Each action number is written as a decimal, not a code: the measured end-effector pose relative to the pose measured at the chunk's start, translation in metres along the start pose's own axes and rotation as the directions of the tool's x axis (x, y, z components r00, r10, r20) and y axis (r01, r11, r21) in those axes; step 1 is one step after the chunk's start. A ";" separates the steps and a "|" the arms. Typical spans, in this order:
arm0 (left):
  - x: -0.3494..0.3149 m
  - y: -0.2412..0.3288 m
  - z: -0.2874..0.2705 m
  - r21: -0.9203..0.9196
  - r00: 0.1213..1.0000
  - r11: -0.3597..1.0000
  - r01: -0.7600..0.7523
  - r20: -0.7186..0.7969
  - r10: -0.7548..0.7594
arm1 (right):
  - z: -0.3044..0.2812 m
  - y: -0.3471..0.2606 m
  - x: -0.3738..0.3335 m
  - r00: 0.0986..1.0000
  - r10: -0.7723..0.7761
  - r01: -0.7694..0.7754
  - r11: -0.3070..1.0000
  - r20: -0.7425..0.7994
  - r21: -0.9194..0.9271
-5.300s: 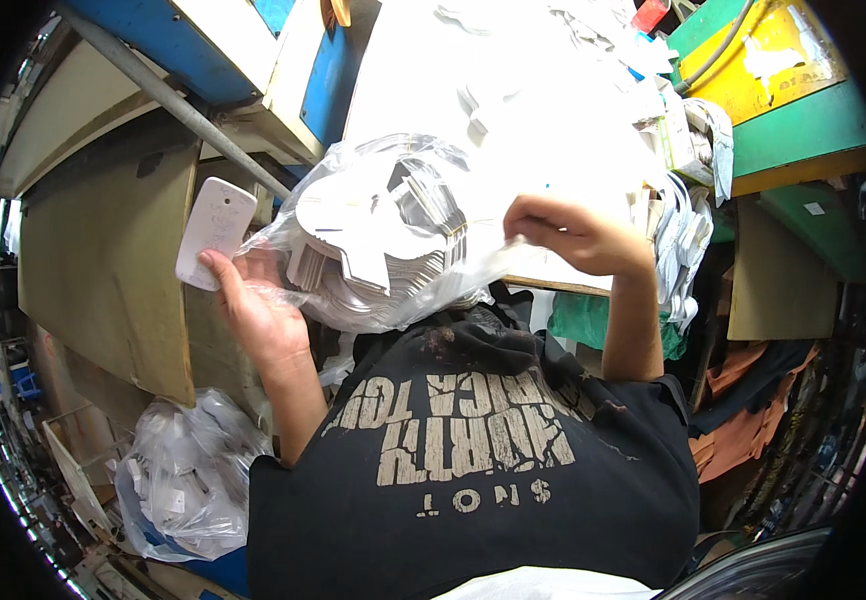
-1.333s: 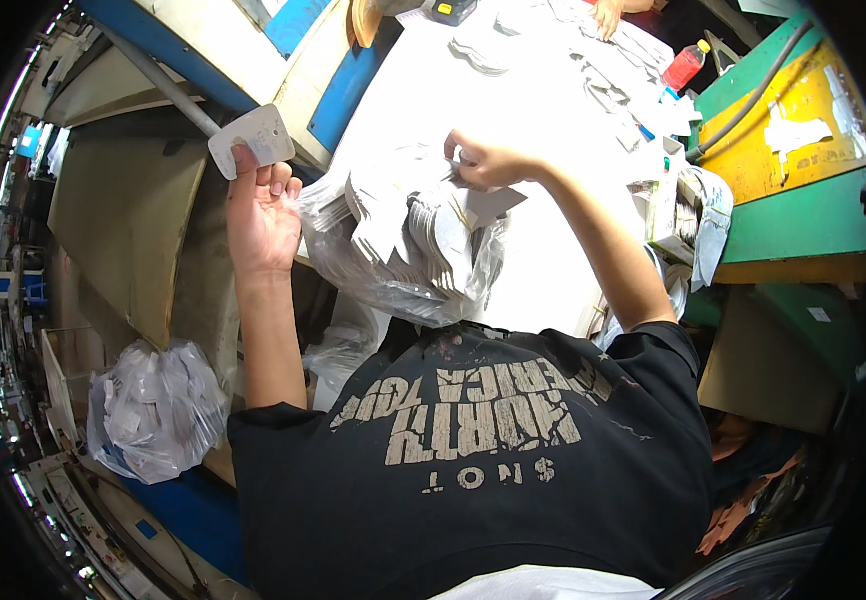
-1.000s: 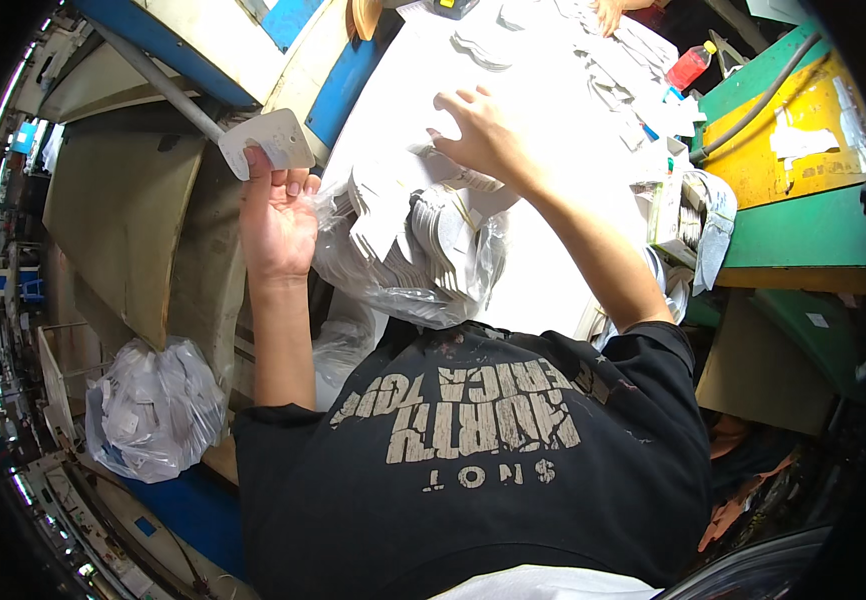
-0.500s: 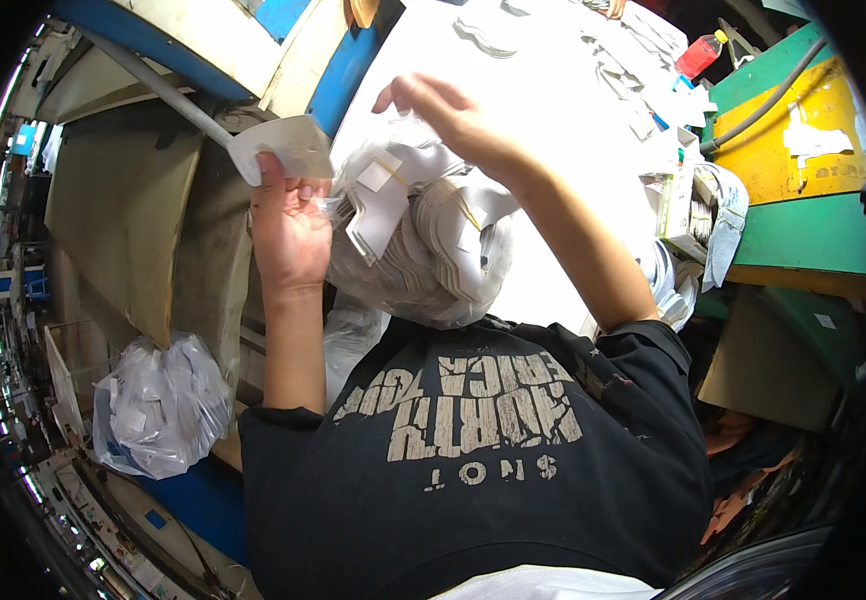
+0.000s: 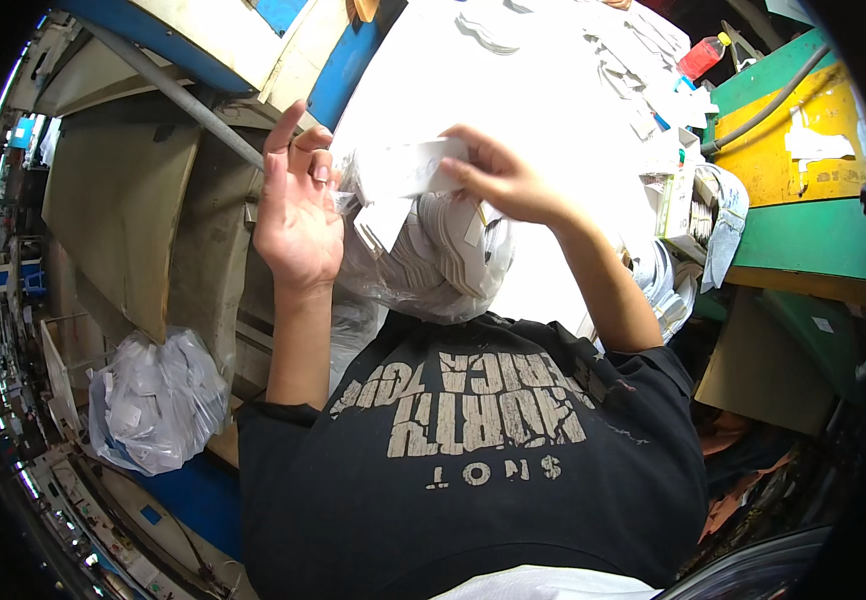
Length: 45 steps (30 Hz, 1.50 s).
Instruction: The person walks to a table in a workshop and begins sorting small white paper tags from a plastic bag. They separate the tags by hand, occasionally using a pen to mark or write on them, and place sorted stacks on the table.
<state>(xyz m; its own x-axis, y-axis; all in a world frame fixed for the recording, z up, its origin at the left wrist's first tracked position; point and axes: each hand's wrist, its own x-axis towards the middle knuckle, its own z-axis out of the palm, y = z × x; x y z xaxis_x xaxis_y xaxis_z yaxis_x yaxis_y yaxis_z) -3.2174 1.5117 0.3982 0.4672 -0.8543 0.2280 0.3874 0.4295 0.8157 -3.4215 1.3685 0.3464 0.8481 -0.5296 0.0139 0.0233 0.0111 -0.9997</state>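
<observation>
Holding the white card (image 5: 418, 168) by its right end: right hand (image 5: 506, 182), thumb and fingers closed on it. Card sits above the open mouth of the clear plastic bag (image 5: 418, 303), over the stacked white pieces (image 5: 438, 240). Long axis runs nearly side to side, right end tipped slightly away from the wearer; free end points left, toward the left hand (image 5: 298, 225). Far left edge washes out in glare. Left hand is palm up beside the bag's left rim, one finger stretched upward, the others curled near the plastic; can't tell if they grip it. Bag is at the near edge of the white table (image 5: 423, 80), right by the black shirt (image 5: 473, 530). Second filled bag (image 5: 158, 405) lower left, red bottle (image 5: 699, 58) at the table's far right.
</observation>
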 end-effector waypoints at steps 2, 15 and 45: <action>-0.001 0.001 0.000 -0.056 1.000 0.998 -0.007 -0.020 0.006 | -0.023 0.008 0.012 1.000 0.007 -0.009 0.990 -0.011 -0.138; -0.009 -0.001 0.000 -0.154 0.999 0.988 0.004 -0.048 -0.012 | -0.046 0.017 0.024 0.984 0.154 -0.149 0.987 -0.088 0.064; -0.006 -0.036 0.008 0.494 0.997 0.869 0.032 -0.077 0.007 | -0.060 0.009 0.062 0.938 0.207 -0.177 0.975 0.277 -0.131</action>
<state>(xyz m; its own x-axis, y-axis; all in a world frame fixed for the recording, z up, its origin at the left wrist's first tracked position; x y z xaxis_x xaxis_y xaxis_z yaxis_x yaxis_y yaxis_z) -3.2411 1.4992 0.3719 0.5299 -0.8260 0.1921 -0.0409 0.2014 0.9787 -3.4003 1.2845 0.3365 0.9473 -0.2593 -0.1883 -0.1968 -0.0069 -0.9804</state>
